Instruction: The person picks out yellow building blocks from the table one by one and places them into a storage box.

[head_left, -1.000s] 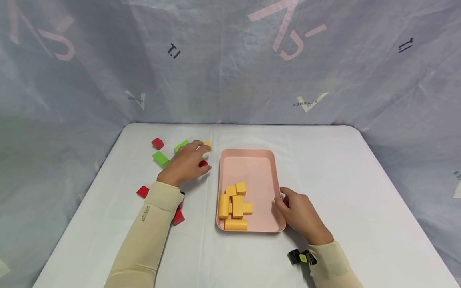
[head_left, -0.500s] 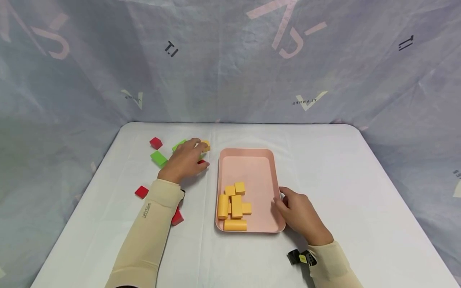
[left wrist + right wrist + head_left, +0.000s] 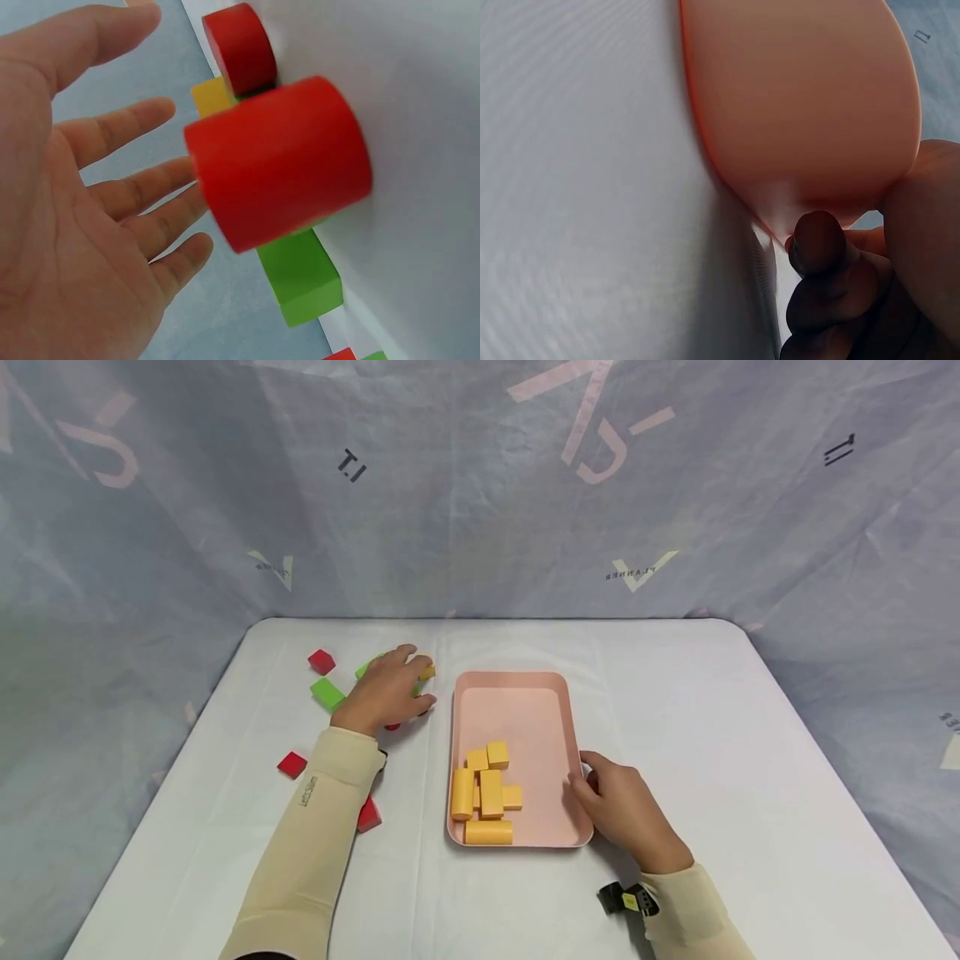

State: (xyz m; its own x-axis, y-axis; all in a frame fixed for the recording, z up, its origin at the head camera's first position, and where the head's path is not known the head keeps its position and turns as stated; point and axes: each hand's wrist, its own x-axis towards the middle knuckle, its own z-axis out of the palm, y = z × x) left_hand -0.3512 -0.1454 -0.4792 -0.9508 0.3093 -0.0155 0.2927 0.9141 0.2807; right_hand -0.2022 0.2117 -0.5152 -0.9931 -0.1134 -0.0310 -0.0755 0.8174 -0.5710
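Observation:
In the head view, my left hand (image 3: 381, 693) hovers over a group of blocks at the back left, its fingers spread and nothing held. Its wrist view shows a red cylinder (image 3: 281, 161) just off the fingertips, a shorter red cylinder (image 3: 244, 49) beyond it, and a green block (image 3: 304, 277). A yellow block (image 3: 427, 672) peeks out past the fingers. My right hand (image 3: 626, 810) grips the right side of a pink tray (image 3: 517, 706), thumb over the rim and fingers curled against the outer wall. Yellow blocks (image 3: 491, 793) and yellow cylinders (image 3: 489, 832) lie in the tray's near left part.
Around the left arm lie a red block (image 3: 322, 662), a green block (image 3: 327, 693), a flat-looking red block (image 3: 292, 765) and another red block (image 3: 368, 816) partly behind the sleeve. A white cloth (image 3: 690, 718) covers the table, and a grey printed curtain (image 3: 480, 527) hangs behind.
My left hand has shifted only slightly, and a bit of red now shows below its palm. The right hand keeps its grip on the tray. The head view has tilted a little.

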